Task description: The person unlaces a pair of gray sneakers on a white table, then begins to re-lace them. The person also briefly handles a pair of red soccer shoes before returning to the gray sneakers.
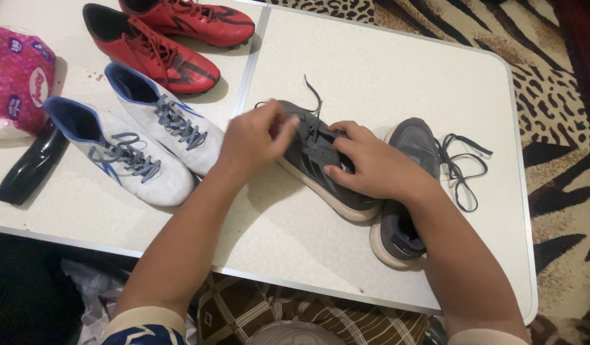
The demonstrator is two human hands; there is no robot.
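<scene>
A grey sneaker (311, 160) with a pale sole lies on its side on the white table (384, 83). My left hand (253, 137) pinches its dark lace (315, 96) near the toe end, and the lace's loose end sticks up behind. My right hand (371, 167) presses on the sneaker's middle, fingers on the tongue and eyelets. A second grey sneaker (403, 191) stands just right of it, partly under my right wrist, with its laces (464, 169) loose on the table.
A pair of white shoes with blue lining (135, 137) and a pair of red shoes (170, 38) sit at the left. A pink package (17, 76) and a black object (30, 167) lie at the far left. Patterned carpet (557, 96) surrounds the table.
</scene>
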